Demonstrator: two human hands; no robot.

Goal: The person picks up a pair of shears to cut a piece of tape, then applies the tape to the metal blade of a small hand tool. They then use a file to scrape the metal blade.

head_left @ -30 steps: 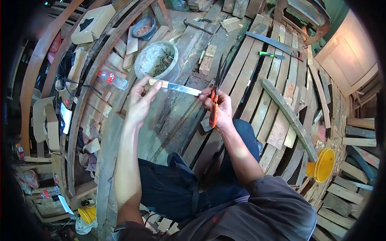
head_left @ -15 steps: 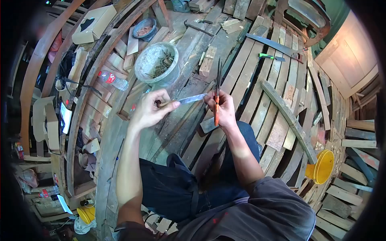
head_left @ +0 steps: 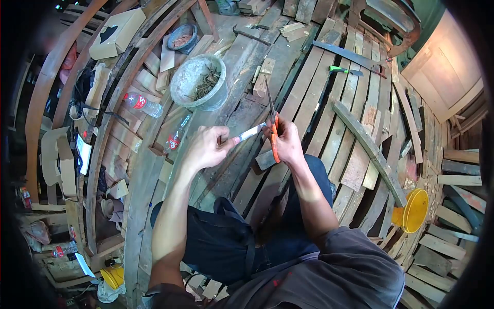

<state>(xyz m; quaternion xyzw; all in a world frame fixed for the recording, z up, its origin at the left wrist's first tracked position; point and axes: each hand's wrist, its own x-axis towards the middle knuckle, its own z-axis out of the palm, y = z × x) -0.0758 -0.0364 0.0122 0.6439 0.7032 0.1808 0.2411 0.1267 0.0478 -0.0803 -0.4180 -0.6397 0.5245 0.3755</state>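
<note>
Pinched between the thumb and fingers of my left hand (head_left: 207, 148) is a short, pale, shiny strip (head_left: 251, 132). It slants up to the right, its far end right at the fingers of my right hand (head_left: 286, 141). That hand grips a pair of scissors (head_left: 274, 139) by its orange handles, the dark blades pointing up and away from me. The blades look nearly closed and stand beyond the strip's end. Below the right hand, a small grey board piece (head_left: 266, 160) lies on the planks.
A grey bucket (head_left: 177, 95) holding dark scraps stands ahead, with plastic bottles (head_left: 146, 104) to its left. A handsaw (head_left: 346, 54) and a green-handled knife (head_left: 343, 70) lie on the slatted planks (head_left: 309, 98). A loose beam (head_left: 368, 149) and a yellow bucket (head_left: 415, 211) are at right.
My left hand has shifted right, closer to my right hand, and less of the strip shows between them. The scissors have tipped so their blades lean left.
</note>
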